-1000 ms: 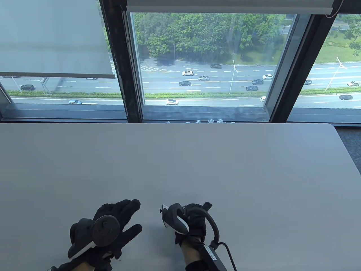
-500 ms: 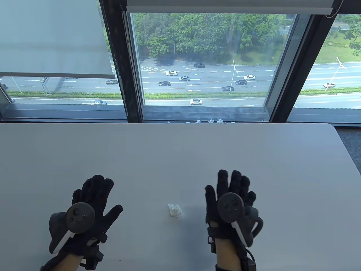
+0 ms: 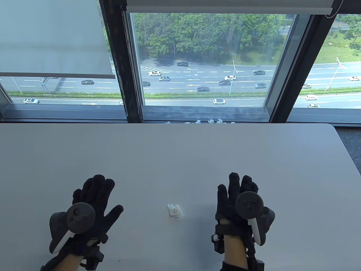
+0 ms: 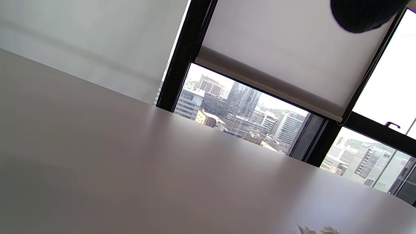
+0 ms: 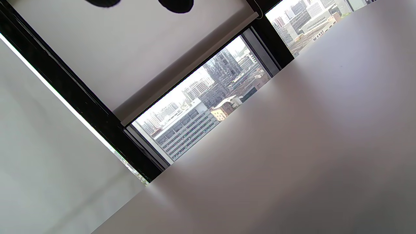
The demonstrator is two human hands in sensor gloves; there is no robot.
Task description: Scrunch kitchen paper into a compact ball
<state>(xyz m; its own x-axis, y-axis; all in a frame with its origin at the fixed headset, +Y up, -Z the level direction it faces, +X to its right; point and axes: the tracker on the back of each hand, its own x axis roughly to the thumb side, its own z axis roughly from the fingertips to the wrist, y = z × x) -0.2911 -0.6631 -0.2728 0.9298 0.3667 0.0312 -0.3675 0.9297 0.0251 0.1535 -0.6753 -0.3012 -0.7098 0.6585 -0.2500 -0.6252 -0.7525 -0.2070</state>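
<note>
A small white crumpled ball of kitchen paper (image 3: pixel 175 210) lies on the grey table (image 3: pixel 180 152), between my two hands and touched by neither. Its top edge shows at the bottom of the left wrist view (image 4: pixel 317 230). My left hand (image 3: pixel 94 192) lies flat on the table to the left of the ball, palm down, fingers spread and empty. My right hand (image 3: pixel 238 189) lies flat to the right of the ball, fingers stretched forward and empty. Only dark fingertips (image 5: pixel 175 5) show at the top of the right wrist view.
Several small white paper balls (image 3: pixel 208 122) lie on the window sill just past the table's far edge. The table's right edge (image 3: pixel 348 158) curves away at the right. A cable runs from my right wrist off the bottom edge.
A second ago my right hand was closed near the table's front with the paper hidden. Both hands then opened and moved apart, leaving the ball on the table. The right hand has since shifted further right.
</note>
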